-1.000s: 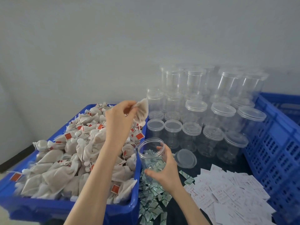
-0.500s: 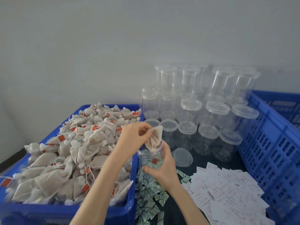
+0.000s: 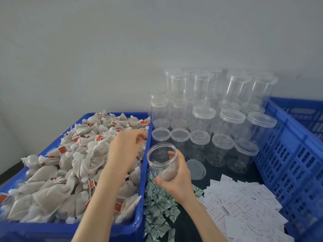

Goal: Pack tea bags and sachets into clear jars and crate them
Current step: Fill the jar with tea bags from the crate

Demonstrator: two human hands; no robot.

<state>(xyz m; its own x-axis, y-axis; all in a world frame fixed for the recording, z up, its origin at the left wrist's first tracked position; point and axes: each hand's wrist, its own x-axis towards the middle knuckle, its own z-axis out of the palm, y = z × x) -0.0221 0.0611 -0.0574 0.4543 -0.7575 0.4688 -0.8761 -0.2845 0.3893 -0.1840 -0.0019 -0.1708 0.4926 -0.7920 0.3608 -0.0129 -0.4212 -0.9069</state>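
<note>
R hand (image 3: 176,177) wraps an open clear jar (image 3: 161,160), thumb on the near wall, fingers curled round the far side, tips showing thru the plastic near the rim. Jar is lidless, tilted a bit toward the camera, held above the green sachets (image 3: 160,206). One pale tea bag (image 3: 167,172) lies in its bottom behind the palm; otherwise the jar looks see-thru w/ a ribbed neck.

L hand (image 3: 126,147) is over the right part of the blue tea bag bin (image 3: 136,226), fingers bent down into the tea bags (image 3: 70,165); it's motion-blurred, so can't tell if it's pinching one or just touching.

Tea bags: off-white mesh pouches w/ strings & red-orange tags, heaped above the bin rim, too many to count.

One loose lid (image 3: 195,169) lies flat on the dark table, just right of the R hand.

Lidded empty jars (image 3: 222,149) stand stacked behind, approx 20+ visible; back ones blur together, exact count unclear. Front row at table level: 5 lids in a line.

Green sachets: small packets in a strip-like pile between bin & hand, dozens. White sachets (image 3: 244,206) w/ reddish print spread at right, dozens too.

One blue slotted crate (image 3: 293,154) at far right, its wall next to the jars.
</note>
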